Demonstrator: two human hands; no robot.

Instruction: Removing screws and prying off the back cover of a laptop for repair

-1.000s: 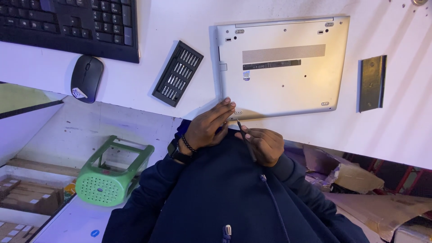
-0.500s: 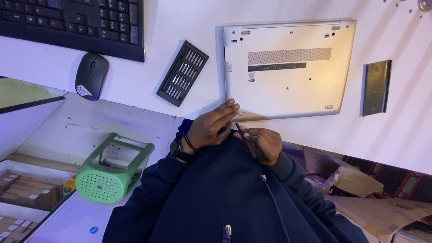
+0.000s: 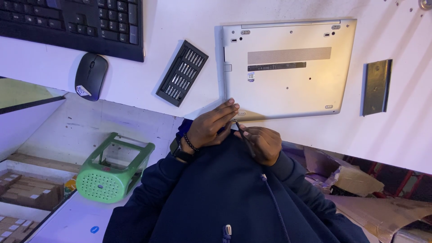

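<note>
silver laptop (image 3: pixel 288 72) lies upside down on the white table (image 3: pixel 189 27), its bottom cover facing up and seated flush on all visible edges. the work in hand appears to be the near-left corner of that cover, close to the table edge.

left hand (image 3: pixel 211 126): fingers extended flat, tips resting on the laptop's near-left corner, pressing or steadying it; it grips nothing. right hand (image 3: pixel 263 141): closed around a thin dark screwdriver (image 3: pixel 243 135), held like a pen, its tip pointed toward the same corner beside the left fingertips. whether the tip is seated in a screw cannot be told at this size.

black bit case (image 3: pixel 182 72) lies open on the table just left of the laptop, its rows of bits mostly filled. a dark flat rectangular piece (image 3: pixel 377 86) lies apart on the right. black keyboard (image 3: pixel 72 22) and black mouse (image 3: pixel 90 76) sit at the far left, untouched. a green plastic stool (image 3: pixel 114 168) lies tipped on the floor below.

judgement on progress: early stage. the cover is not lifted and no gap shows. no loose screws can be made out on the table. the screw holes are too small to say which are empty. the remaining corners and the cover itself appear not yet dealt with
</note>
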